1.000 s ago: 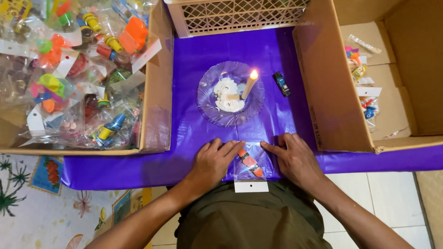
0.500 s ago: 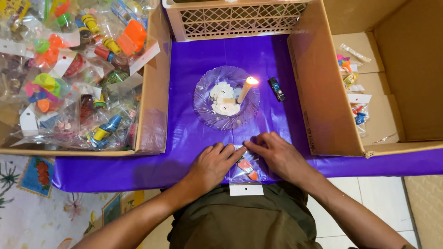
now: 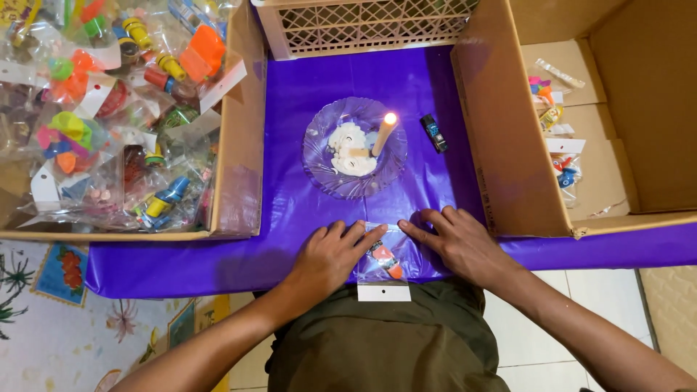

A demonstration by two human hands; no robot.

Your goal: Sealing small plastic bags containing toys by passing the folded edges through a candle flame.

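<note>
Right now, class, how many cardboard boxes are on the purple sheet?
2: one box at the left, full of bagged toys, and one box at the right, nearly empty.

Clear toy packet [image 3: 383,258] flat on purple cloth [image 3: 290,210]

Glossy clear plastic bag [image 3: 383,255] lies on a smooth, shiny purple sheet [image 3: 290,218]; beyond it, a ribbed glass dish [image 3: 323,156] and matt cardboard box [image 3: 501,145].

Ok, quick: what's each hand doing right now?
Left hand: open, fingers flat on the clear toy bag.
Right hand: open, fingers flat on the same bag's top edge.
</note>
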